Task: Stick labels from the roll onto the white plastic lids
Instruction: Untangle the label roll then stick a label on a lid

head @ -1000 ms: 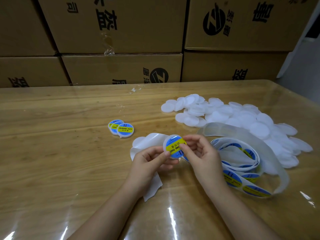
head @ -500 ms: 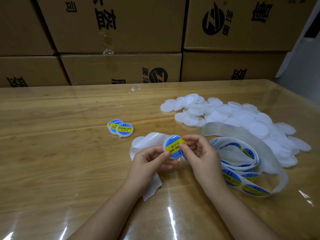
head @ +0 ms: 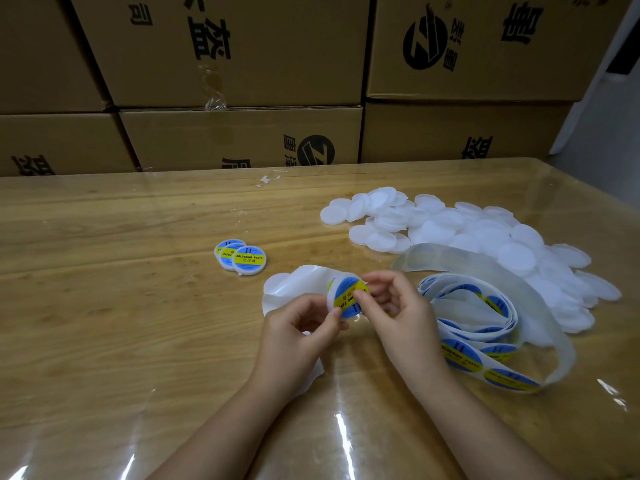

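Observation:
Between both hands, a little above the table, is a white lid with a blue and yellow label (head: 347, 296) on its face. My left hand (head: 300, 336) pinches its lower left edge. My right hand (head: 398, 313) holds its right side, thumb pressing on the label. The label roll (head: 485, 327) lies loosely uncoiled to the right, with blue and yellow labels showing. A pile of plain white lids (head: 485, 237) spreads behind it. Three labelled lids (head: 240, 258) lie overlapped to the left.
Empty white backing strip (head: 304, 278) curls under and behind my hands. The wooden table (head: 104, 306) has a glossy clear cover. Stacked cardboard boxes (head: 242, 133) wall off the far edge. The table's right edge runs near the lid pile.
The lid has tilted slightly in my fingers and my right thumb has slid across the label. Both hands stay in nearly the same place.

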### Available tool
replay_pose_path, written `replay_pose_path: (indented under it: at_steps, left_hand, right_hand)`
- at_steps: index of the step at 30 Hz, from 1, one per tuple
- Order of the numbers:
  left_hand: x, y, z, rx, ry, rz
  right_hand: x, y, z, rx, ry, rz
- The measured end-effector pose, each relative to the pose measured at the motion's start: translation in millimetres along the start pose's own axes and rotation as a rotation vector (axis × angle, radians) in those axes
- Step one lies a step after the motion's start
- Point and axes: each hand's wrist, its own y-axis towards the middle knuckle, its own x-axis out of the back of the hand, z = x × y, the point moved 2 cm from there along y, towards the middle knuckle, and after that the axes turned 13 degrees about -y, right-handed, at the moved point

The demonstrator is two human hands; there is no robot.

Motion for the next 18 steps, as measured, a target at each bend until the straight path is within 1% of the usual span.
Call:
replay_pose_path:
  at_steps: [4,13,16,18]
  left_hand:
    - [1.2,-0.6,-2.3,-0.084,0.106,0.000]
    - [4.9,-0.2,-4.3,-0.238,0.332,0.057]
    - [5.6,0.0,-6.7,-0.292,0.395,0.072]
    - [7.1,-0.6,-8.7,-0.290,0.393,0.074]
  right_hand:
    - [-0.2,0.5,-1.5,-0.026,0.037,0.034]
    - [0.6,1.8,0.7,-0.082,0.096,0.107]
    - [1.1,0.9,3.2,-0.076,0.079,0.125]
    - [0.7,0.3,3.4,-0.074,0.045,0.145]
